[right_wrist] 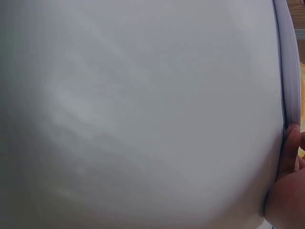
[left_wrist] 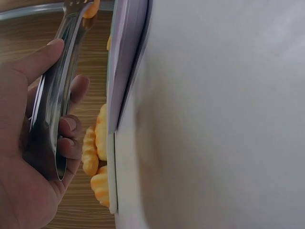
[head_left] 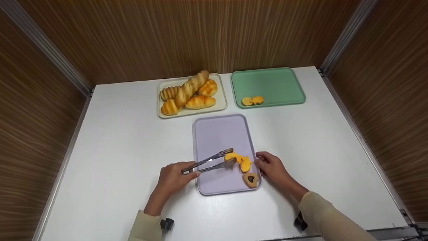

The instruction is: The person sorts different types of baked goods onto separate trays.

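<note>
My left hand (head_left: 175, 175) holds metal tongs (left_wrist: 55, 95), with the thumb on one side and curled fingers on the other. The tongs reach over the lilac tray (head_left: 217, 134), their tips on either side of a yellow cookie (head_left: 230, 156); whether they squeeze it I cannot tell. Touching that cookie is a second yellow one (head_left: 245, 165). A round brown cookie with a dark heart centre (head_left: 247, 185) lies nearer me, in the tray's corner. At the tray's right edge, my right hand (head_left: 272, 169) grips the rim; its fingers are partly hidden in the right wrist view.
Behind the lilac tray stands a cream tray (head_left: 220, 100) piled with several breads (head_left: 192, 88). A green tray (head_left: 274, 82) at the back right carries small yellow cookies (head_left: 257, 100) in its front left corner. Wood-patterned panels (head_left: 214, 36) enclose the white table (head_left: 127, 134) at the back and sides.
</note>
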A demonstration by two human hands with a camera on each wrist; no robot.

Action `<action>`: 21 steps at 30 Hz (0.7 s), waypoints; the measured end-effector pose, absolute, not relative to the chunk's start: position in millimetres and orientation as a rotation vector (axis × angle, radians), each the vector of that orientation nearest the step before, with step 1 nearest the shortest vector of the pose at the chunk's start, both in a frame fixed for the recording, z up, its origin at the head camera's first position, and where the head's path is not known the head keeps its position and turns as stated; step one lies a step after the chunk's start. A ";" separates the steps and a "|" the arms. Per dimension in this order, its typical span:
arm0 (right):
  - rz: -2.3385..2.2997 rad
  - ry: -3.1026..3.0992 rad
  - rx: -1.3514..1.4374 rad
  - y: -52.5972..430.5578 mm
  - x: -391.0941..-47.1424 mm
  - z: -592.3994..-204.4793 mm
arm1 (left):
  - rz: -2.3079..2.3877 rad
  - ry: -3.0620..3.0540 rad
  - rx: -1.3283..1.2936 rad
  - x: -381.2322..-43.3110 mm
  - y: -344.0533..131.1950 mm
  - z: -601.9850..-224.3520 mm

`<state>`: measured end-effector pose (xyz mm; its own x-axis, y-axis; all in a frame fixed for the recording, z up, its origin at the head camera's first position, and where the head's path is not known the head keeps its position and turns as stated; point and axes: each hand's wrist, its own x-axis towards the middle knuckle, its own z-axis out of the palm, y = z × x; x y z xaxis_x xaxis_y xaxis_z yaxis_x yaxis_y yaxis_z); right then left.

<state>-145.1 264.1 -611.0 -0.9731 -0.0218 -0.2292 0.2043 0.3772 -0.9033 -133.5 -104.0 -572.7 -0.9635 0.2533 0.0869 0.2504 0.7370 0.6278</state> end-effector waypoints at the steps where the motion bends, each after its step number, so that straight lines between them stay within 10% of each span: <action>1: -1.637 2.434 0.160 264.3 -145.2 -611.0 | 1.064 2.925 0.423 -137.2 -102.4 -572.7; 21: -1.629 2.440 0.176 262.4 -146.2 -610.6 | 1.227 2.896 0.259 -223.6 -54.7 -567.6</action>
